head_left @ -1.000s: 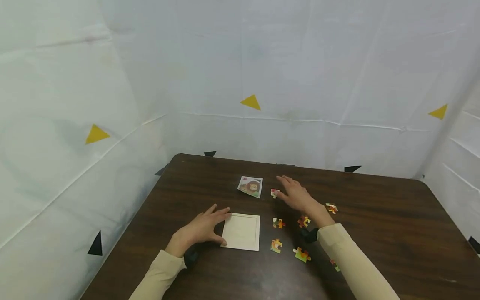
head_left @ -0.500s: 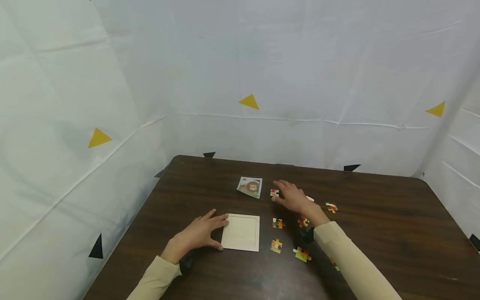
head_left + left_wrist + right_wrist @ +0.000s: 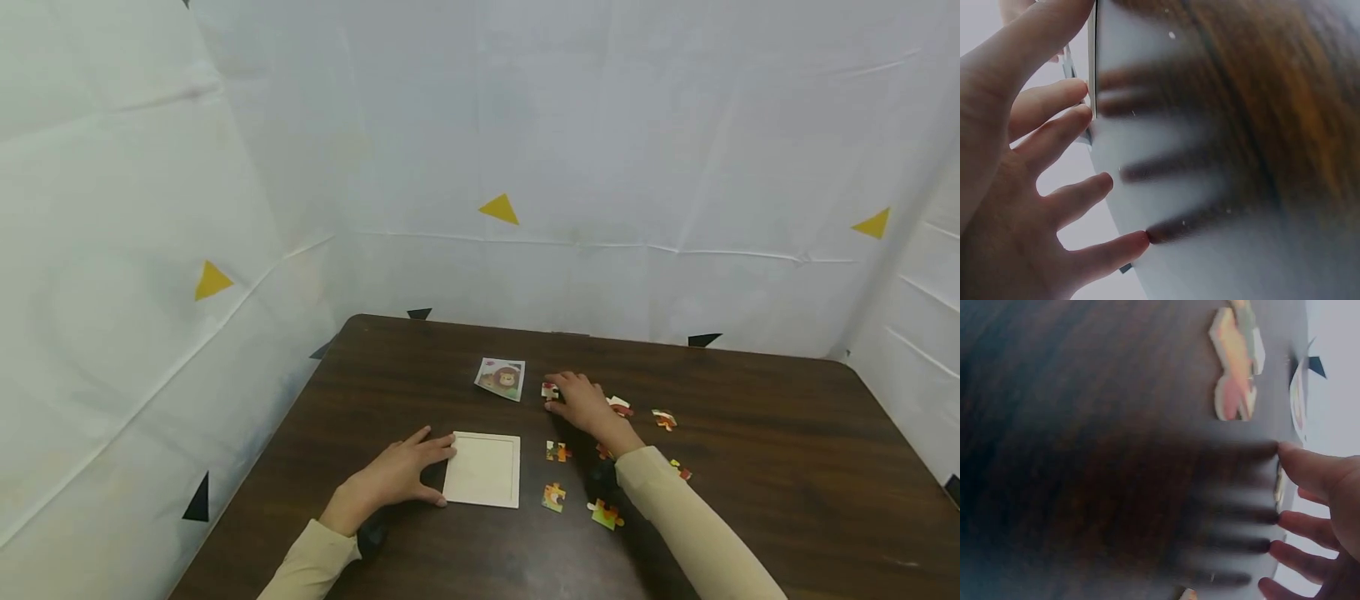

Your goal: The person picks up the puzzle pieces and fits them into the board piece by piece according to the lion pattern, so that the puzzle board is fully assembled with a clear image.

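A pale square puzzle tray [image 3: 483, 469] lies flat before me. My left hand [image 3: 397, 473] rests at its left side with the fingers spread, the index finger touching the upper left edge and the thumb by the lower left corner. My right hand [image 3: 590, 408] is low over the table, thumb and fingers on either side of a red and white jigsaw piece [image 3: 550, 391]. In the right wrist view that piece [image 3: 1279, 484] lies on the table between thumb and index tips; a firm pinch is not visible.
A lion picture card [image 3: 501, 379] lies behind the tray. Several jigsaw pieces, such as an orange and green piece [image 3: 557, 451], a yellow-green piece [image 3: 606, 514] and a brown and white piece [image 3: 663, 419], are scattered to the right on the dark wooden table [image 3: 787, 467].
My right hand has drawn slightly nearer to me, bringing its thumb and fingers around the red and white jigsaw piece. My left hand has slid a little left along the tray's edge.
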Action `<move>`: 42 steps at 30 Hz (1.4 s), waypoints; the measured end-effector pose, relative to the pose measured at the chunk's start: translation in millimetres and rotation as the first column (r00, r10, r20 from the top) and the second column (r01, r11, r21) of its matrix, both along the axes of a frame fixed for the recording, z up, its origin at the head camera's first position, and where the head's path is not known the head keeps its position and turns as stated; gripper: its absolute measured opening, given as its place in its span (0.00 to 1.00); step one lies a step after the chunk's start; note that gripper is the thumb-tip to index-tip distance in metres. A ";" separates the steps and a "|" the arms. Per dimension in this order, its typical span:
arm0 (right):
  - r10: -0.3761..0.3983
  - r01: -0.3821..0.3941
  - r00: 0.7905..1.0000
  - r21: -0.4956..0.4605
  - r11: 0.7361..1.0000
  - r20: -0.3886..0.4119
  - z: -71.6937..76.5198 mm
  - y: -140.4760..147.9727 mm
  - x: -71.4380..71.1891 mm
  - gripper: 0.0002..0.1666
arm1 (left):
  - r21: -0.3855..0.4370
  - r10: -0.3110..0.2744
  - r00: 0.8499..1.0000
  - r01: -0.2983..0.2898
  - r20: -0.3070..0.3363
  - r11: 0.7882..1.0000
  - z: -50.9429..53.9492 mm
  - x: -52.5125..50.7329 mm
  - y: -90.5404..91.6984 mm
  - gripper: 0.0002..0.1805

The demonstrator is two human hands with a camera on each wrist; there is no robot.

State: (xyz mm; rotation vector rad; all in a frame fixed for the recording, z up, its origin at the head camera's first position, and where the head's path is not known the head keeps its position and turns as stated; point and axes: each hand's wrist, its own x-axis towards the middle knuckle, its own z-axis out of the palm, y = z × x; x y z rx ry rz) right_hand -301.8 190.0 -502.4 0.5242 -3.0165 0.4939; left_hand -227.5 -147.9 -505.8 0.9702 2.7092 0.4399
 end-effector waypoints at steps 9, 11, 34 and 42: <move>0.035 -0.041 0.987 -0.031 0.999 -0.159 -8.8 -0.8 -6.6 0.20 | 0.009 0.005 1.000 -0.005 0.006 1.000 0.2 0.5 -0.1 0.42; 0.037 -0.041 0.983 -0.017 0.999 -0.180 -10.9 -1.0 -8.4 0.17 | 0.002 0.007 1.000 -0.007 0.003 1.000 0.4 0.8 0.2 0.42; 0.104 -0.138 0.967 -0.136 0.981 -0.234 -0.2 -10.9 1.6 0.15 | 0.013 0.005 1.000 -0.005 0.009 1.000 0.0 0.4 1.1 0.41; 0.122 -0.181 0.946 -0.176 0.968 -0.300 10.4 -18.5 9.3 0.15 | 0.031 0.000 1.000 -0.001 0.017 1.000 2.1 3.3 0.5 0.40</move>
